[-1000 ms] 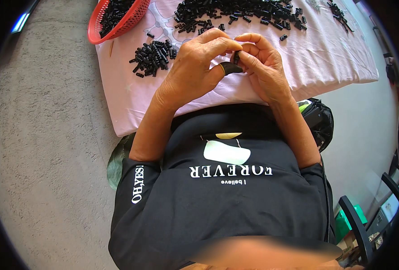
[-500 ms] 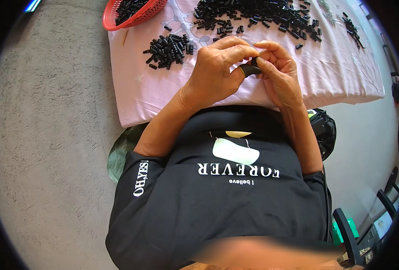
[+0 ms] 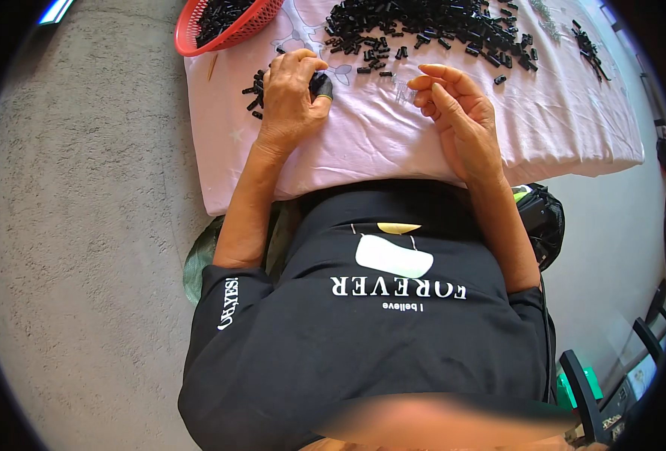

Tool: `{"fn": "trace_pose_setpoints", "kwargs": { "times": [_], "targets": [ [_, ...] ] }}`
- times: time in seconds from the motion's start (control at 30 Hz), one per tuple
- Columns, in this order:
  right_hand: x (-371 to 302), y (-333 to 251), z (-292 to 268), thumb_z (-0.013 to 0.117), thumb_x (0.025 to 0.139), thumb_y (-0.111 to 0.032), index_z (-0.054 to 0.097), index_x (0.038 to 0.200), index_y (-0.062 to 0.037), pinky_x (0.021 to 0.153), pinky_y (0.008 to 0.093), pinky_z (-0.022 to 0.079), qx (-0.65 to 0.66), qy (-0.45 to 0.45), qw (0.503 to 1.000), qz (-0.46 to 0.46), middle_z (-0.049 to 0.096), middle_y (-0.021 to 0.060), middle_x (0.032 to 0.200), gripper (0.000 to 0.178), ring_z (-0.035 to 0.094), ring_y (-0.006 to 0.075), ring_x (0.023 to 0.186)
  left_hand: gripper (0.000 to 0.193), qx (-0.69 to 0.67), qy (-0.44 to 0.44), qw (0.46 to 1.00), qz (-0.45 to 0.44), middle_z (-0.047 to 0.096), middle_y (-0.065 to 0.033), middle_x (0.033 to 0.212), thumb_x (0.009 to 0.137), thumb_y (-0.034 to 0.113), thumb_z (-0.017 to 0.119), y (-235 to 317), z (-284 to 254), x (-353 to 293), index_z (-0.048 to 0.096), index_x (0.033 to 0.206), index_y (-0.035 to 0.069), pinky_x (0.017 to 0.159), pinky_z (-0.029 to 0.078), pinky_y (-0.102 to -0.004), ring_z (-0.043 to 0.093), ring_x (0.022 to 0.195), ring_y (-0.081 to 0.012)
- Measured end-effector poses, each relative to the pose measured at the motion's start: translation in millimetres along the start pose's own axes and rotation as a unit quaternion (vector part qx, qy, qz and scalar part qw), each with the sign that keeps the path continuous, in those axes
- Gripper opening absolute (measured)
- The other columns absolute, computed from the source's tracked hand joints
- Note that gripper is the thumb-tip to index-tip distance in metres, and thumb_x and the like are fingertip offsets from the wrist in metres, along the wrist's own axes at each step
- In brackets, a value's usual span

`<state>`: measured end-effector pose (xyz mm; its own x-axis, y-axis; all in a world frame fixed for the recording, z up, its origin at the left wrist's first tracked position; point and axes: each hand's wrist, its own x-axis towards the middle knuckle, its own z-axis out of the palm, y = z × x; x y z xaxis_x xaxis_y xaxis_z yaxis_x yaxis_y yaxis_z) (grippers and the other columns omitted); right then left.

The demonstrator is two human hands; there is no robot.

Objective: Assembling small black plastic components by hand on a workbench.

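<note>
My left hand [image 3: 295, 98] reaches over the small pile of short black tubular pieces [image 3: 253, 96] at the left of the table, covering much of it. Its fingers are bent but apart from the thumb, which wears a black finger cot [image 3: 321, 85]. No piece can be made out in its grasp. My right hand [image 3: 464, 116] hovers above the cloth near the middle, palm turned inward, fingers loosely curled and apart, with nothing visible in them. Beside its fingertips is a small clear, see-through shape [image 3: 404, 92], too faint to name.
Pink cloth [image 3: 378, 143] covers the table. A large heap of black pieces [image 3: 430, 26] spreads along the far side. A red plastic basket [image 3: 246, 34] with more stands far left. Thin black pieces [image 3: 590, 51] lie far right. A black bag [image 3: 543, 225] sits below the table's right edge.
My hands have parted. The left went left to the small pile from where both worked on a small black piece. The right stayed near its place, its fingers loosened.
</note>
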<state>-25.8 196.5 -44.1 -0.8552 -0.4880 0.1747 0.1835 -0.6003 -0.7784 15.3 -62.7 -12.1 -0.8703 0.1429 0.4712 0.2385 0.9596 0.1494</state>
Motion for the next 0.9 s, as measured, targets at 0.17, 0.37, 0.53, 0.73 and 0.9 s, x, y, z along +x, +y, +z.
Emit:
{"fn": "trace_pose_setpoints", "kwargs": {
  "times": [0.17,0.37,0.53,0.73,0.9],
  "targets": [
    [1,1,-1,0.057,0.099,-0.011,0.058,0.124,0.0017,0.082,0.0234,0.048,0.016,0.01,1.0,0.0,0.068,0.0117,0.108,0.028,0.062,0.0106,0.09,0.024,0.011,0.024,1.0,-0.003,0.063,-0.0103,0.109,0.079,0.009,0.066,5,8,-2,0.062,0.102,0.006,0.094,0.042,-0.0427,0.057,0.104,-0.0317],
    [0,2,-2,0.056,0.1,-0.011,0.059,0.123,0.0008,0.082,0.0237,0.049,0.031,0.009,0.999,0.001,0.068,0.0112,0.106,0.026,0.062,0.011,0.09,0.019,-0.011,0.017,1.0,-0.017,0.062,-0.0115,0.103,0.078,0.002,0.064,-6,4,-15,0.06,0.096,0.005,0.089,0.044,-0.0417,0.058,0.097,-0.0326],
    [0,1,-2,0.056,0.1,-0.011,0.059,0.123,0.0006,0.082,0.0238,0.049,0.04,0.01,0.999,0.005,0.068,0.011,0.106,0.026,0.062,0.0111,0.089,0.018,-0.022,0.015,0.999,0.024,0.059,-0.0116,0.101,0.078,0.004,0.063,-20,-7,-27,0.058,0.095,0.005,0.093,0.042,-0.0424,0.058,0.1,-0.032],
    [0,1,-1,0.055,0.1,-0.01,0.059,0.122,0.0004,0.082,0.0239,0.049,0.044,0.012,0.999,0.008,0.068,0.0107,0.106,0.025,0.062,0.011,0.088,0.02,-0.023,0.01,0.999,0.038,0.06,-0.0123,0.106,0.079,0.007,0.064,-31,-12,-31,0.062,0.099,0.005,0.095,0.043,-0.0427,0.057,0.103,-0.0329],
    [0,1,-2,0.055,0.1,-0.009,0.059,0.122,0.0004,0.082,0.0236,0.049,0.039,0.004,0.999,0.003,0.068,0.0106,0.106,0.025,0.062,0.0109,0.089,0.031,-0.028,0.006,1.0,0.012,0.061,-0.0162,0.114,0.087,0.023,0.065,-33,-11,-17,0.064,0.11,0.003,0.097,0.042,-0.0445,0.056,0.109,-0.0356]
  ]
}}
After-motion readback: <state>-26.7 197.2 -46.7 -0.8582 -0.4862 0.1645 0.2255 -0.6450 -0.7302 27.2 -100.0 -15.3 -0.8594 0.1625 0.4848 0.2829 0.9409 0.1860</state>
